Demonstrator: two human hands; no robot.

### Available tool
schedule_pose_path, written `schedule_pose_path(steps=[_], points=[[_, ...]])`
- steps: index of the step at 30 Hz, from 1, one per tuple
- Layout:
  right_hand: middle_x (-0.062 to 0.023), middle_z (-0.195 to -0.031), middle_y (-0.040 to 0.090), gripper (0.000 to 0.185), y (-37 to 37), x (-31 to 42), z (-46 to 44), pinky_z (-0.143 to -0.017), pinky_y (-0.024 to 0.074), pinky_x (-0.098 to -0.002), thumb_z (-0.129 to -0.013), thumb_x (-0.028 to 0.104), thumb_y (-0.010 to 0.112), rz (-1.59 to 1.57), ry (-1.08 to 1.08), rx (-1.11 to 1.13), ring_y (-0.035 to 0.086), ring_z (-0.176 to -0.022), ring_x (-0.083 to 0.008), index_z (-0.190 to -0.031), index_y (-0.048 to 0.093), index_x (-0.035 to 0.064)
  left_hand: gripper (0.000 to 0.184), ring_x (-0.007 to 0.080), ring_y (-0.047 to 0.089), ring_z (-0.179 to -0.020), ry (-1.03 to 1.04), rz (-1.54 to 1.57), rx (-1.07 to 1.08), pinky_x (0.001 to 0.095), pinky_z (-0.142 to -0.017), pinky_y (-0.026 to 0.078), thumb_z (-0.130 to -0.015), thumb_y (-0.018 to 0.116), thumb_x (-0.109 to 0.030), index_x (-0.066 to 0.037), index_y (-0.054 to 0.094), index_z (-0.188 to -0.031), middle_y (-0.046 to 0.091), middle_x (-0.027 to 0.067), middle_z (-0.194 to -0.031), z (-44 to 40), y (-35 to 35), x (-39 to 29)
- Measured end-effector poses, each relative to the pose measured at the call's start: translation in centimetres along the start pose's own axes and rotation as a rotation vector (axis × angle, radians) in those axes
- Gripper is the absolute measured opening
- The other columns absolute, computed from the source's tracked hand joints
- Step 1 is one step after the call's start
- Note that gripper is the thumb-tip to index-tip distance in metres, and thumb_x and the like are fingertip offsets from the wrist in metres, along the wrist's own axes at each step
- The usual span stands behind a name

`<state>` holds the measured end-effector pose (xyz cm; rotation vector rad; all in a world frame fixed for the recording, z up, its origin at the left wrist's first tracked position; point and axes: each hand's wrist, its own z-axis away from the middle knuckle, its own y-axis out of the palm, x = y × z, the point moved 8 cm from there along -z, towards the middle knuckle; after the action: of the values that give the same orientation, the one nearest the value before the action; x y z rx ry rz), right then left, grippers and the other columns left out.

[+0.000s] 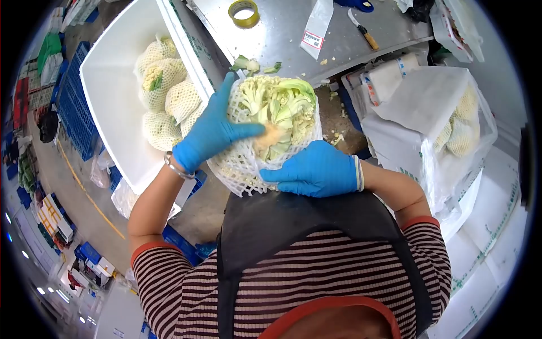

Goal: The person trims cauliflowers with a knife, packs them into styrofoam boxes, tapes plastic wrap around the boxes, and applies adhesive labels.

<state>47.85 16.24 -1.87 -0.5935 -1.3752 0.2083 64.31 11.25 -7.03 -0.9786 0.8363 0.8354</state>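
Note:
A cauliflower (pixel 282 107) sits in a white foam net sleeve (pixel 237 164) in front of my chest, its cut stem and pale green leaves facing up. My left hand (pixel 212 130), in a blue glove, grips its left side, with the thumb across to the stem and a finger stretched up along the edge. From the lower right, my right hand (pixel 316 172), also gloved in blue, holds the netted underside, fingers pointing left. The net covers the sides and bottom; the top lies bare.
At left, a white foam box (pixel 113 85) holds several netted cauliflowers (pixel 164 79). A metal table (pixel 282 34) ahead carries a tape roll (pixel 244 13), a knife (pixel 364 31) and leaf scraps (pixel 245 64). On the right stands a plastic-lined box (pixel 395 135) with more netted cauliflowers.

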Motion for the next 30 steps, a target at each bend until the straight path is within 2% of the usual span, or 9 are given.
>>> schedule_pose_path(steps=[1, 12, 16, 19, 20, 21, 23, 29, 30], points=[[-0.0076, -0.089, 0.069, 0.034, -0.2, 0.1, -0.1, -0.069, 0.0534, -0.0354, -0.092, 0.029, 0.062, -0.003, 0.001, -0.012, 0.067, -0.077, -0.0254, -0.124, 0.065, 0.0214, 0.141, 0.0378, 0.04, -0.133, -0.052, -0.041, 0.044, 0.0388, -0.11, 0.034, -0.054, 0.091, -0.048, 0.011, 0.006, -0.148, 0.035, 0.0323, -0.144, 0.1, 0.0, -0.1], [-0.0121, -0.097, 0.066, 0.03, -2.1, -4.0, 3.5, -0.079, 0.052, -0.031, -0.094, 0.021, 0.059, -0.251, 0.185, -0.077, 0.064, -0.086, -0.0249, -0.122, 0.067, 0.0159, 0.14, 0.05, 0.034, -0.132, 0.194, -0.354, 0.206, 0.046, -0.112, 0.03, -0.053, 0.088, -0.051, 0.005, 0.005, -0.151, 0.03, 0.036, -0.143, -1.5, 2.8, -2.1], [-0.0078, -0.108, 0.069, 0.025, -2.7, -10.3, 9.6, -0.083, 0.0521, -0.0301, -0.093, 0.017, 0.061, -0.923, 0.191, -0.063, 0.065, -0.095, -0.0188, -0.111, 0.069, 0.0021, 0.134, 0.0502, 0.034, -0.132, 0.249, -0.334, 0.306, 0.0482, -0.112, 0.029, -0.054, 0.088, -0.045, -0.004, 0.01, -0.154, 0.029, 0.0342, -0.145, -5.0, 4.7, -4.4], [-0.0097, -0.106, 0.07, 0.034, -10.7, -23.0, 13.3, -0.082, 0.0543, -0.0335, -0.095, 0.028, 0.058, -0.848, 0.589, -0.363, 0.067, -0.093, -0.0185, -0.112, 0.067, 0.0005, 0.135, 0.0506, 0.035, -0.131, 0.294, -0.404, 0.417, 0.0483, -0.111, 0.031, -0.049, 0.091, -0.035, -0.008, 0.011, -0.154, 0.031, 0.0341, -0.144, -7.1, 6.7, -6.1], [-0.0167, -0.112, 0.068, 0.043, -14.5, -28.7, 14.8, -0.087, 0.0527, -0.037, -0.093, 0.035, 0.058, -0.483, 0.826, -0.584, 0.067, -0.101, -0.0255, -0.121, 0.064, 0.0025, 0.136, 0.0493, 0.035, -0.131, 0.299, -0.433, 0.436, 0.0478, -0.112, 0.03, -0.048, 0.091, -0.037, -0.007, 0.011, -0.154, 0.03, 0.0321, -0.145, -7.8, 7.4, -6.3], [-0.0249, -0.119, 0.063, 0.047, -18.7, -34.7, 15.7, -0.092, 0.0495, -0.042, -0.092, 0.037, 0.058, 0.236, 0.725, -0.768, 0.062, -0.109, -0.0353, -0.126, 0.06, 0.0043, 0.137, 0.0479, 0.034, -0.132, 0.295, -0.464, 0.455, 0.0472, -0.113, 0.029, -0.047, 0.09, -0.039, -0.007, 0.011, -0.154, 0.03, 0.03, -0.146, -8.2, 8.1, -6.4], [-0.0225, -0.126, 0.058, 0.056, -23.5, -42.4, 15.8, -0.095, 0.0469, -0.0476, -0.086, 0.044, 0.065, 0.652, 0.775, -0.96, 0.053, -0.119, -0.0401, -0.129, 0.058, 0.0073, 0.139, 0.0472, 0.033, -0.133, 0.253, -0.496, 0.514, 0.0474, -0.114, 0.027, -0.044, 0.091, -0.036, -0.007, 0.011, -0.154, 0.027, 0.0277, -0.149, -8.8, 9.3, -6.3], [-0.0191, -0.116, 0.064, 0.054, -22.5, -54.0, 15.9, -0.084, 0.0528, -0.0451, -0.088, 0.033, 0.067, 0.388, 1.132, -0.934, 0.066, -0.097, -0.0325, -0.135, 0.052, 0.0101, 0.147, 0.0473, 0.025, -0.139, 0.164, -0.543, 0.547, 0.0495, -0.116, 0.024, -0.039, 0.091, -0.045, -0.007, 0.008, -0.154, 0.02, 0.0289, -0.152, -9.1, 10.0, -6.6], [-0.0168, -0.114, 0.065, 0.051, -22.4, -53.2, 15.4, -0.084, 0.0528, -0.0423, -0.089, 0.03, 0.065, 0.132, 0.975, -1.084, 0.066, -0.096, -0.0288, -0.134, 0.053, 0.0085, 0.148, 0.0472, 0.024, -0.14, 0.165, -0.544, 0.542, 0.0497, -0.116, 0.023, -0.038, 0.091, -0.047, -0.007, 0.008, -0.154, 0.02, 0.0291, -0.152, -9.2, 9.9, -6.6]])
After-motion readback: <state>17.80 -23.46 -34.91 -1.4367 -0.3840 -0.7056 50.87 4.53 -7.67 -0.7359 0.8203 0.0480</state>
